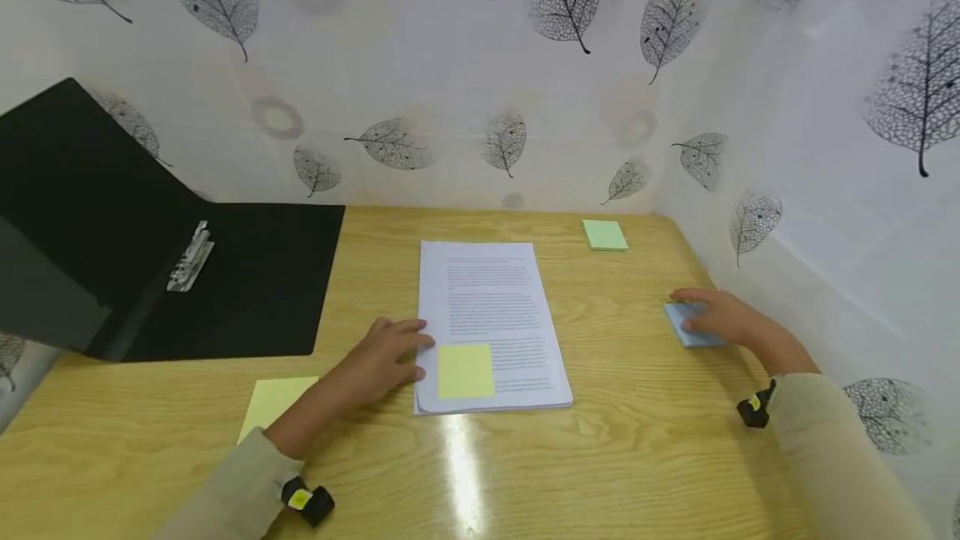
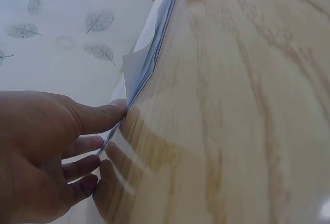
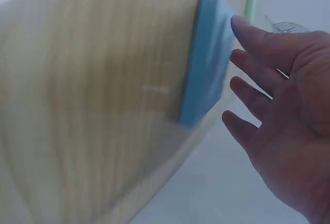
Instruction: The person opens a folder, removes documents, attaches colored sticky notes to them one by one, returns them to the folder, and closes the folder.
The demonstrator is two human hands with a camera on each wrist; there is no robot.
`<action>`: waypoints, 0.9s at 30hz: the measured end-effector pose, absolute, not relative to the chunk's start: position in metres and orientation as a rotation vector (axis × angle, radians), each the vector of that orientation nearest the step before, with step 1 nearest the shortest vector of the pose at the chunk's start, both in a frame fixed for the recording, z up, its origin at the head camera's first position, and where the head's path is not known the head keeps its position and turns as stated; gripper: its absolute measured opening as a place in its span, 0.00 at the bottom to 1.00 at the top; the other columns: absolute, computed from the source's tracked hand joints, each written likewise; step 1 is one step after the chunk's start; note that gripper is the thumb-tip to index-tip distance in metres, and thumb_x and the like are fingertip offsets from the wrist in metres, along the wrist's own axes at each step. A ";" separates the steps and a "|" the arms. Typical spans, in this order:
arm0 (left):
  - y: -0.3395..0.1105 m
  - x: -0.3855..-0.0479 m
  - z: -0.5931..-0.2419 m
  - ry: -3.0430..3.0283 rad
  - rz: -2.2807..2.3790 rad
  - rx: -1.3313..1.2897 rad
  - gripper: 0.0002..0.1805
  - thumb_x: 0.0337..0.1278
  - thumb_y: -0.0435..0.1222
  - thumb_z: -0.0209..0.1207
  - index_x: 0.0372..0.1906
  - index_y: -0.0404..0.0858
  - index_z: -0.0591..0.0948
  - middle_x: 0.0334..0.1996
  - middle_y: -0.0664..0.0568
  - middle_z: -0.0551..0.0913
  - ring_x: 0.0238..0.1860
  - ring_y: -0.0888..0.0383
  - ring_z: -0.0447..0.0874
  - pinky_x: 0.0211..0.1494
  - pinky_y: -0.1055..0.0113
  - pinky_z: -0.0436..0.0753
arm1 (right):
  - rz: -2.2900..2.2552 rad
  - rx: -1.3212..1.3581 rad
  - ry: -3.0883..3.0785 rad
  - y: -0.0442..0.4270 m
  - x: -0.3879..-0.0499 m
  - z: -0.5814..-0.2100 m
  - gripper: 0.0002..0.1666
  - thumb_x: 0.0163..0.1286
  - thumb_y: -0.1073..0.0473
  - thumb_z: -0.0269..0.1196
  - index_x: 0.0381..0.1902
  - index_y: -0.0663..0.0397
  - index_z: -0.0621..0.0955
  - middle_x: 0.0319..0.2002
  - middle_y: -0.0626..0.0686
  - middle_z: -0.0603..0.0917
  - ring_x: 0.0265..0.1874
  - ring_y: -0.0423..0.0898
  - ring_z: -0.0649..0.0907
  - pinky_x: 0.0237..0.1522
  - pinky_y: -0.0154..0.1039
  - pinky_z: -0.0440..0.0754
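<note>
By the pad (image 3: 199,62), right wrist view reveals spread, empty fingers (image 3: 249,96); relaxed left fingers (image 2: 81,167) touch papers (image 1: 491,298).

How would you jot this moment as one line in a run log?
left hand: at left edge of paper stack; right hand: over blue pad; yellow note: on paper stack; black folder: open

On the desk (image 1: 637,465), a black folder (image 1: 258,290) lies open, near a partly hidden yellow square (image 1: 272,400), perhaps a pad; a green pad (image 1: 604,235) sits before the leaf-patterned backdrop (image 1: 457,65).
</note>
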State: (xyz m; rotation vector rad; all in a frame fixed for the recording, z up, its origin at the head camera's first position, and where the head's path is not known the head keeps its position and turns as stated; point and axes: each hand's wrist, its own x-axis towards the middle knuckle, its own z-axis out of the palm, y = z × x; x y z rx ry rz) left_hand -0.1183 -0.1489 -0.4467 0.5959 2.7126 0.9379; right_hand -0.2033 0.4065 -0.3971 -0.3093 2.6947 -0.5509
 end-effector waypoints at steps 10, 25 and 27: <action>-0.149 -0.118 -0.447 2.717 0.949 0.583 0.23 0.61 0.39 0.68 0.61 0.42 0.82 0.72 0.44 0.70 0.64 0.43 0.65 0.61 0.49 0.73 | -0.561 -0.371 2.760 0.420 -0.204 -0.413 0.34 0.68 0.60 0.67 0.67 0.71 0.70 0.66 0.80 0.65 0.65 0.79 0.64 0.62 0.72 0.64; -0.149 -0.117 -0.445 2.717 0.958 0.578 0.22 0.62 0.39 0.67 0.60 0.42 0.83 0.72 0.43 0.70 0.61 0.45 0.66 0.58 0.52 0.72 | -0.589 -0.283 2.851 0.406 -0.205 -0.404 0.21 0.75 0.55 0.62 0.56 0.68 0.78 0.53 0.69 0.77 0.49 0.62 0.76 0.46 0.53 0.75; -0.148 -0.117 -0.443 2.713 0.950 0.571 0.22 0.61 0.39 0.67 0.60 0.42 0.83 0.72 0.44 0.70 0.61 0.46 0.66 0.57 0.53 0.72 | -0.605 -0.286 2.848 0.398 -0.203 -0.399 0.21 0.75 0.55 0.61 0.55 0.67 0.78 0.52 0.68 0.79 0.49 0.61 0.77 0.47 0.53 0.76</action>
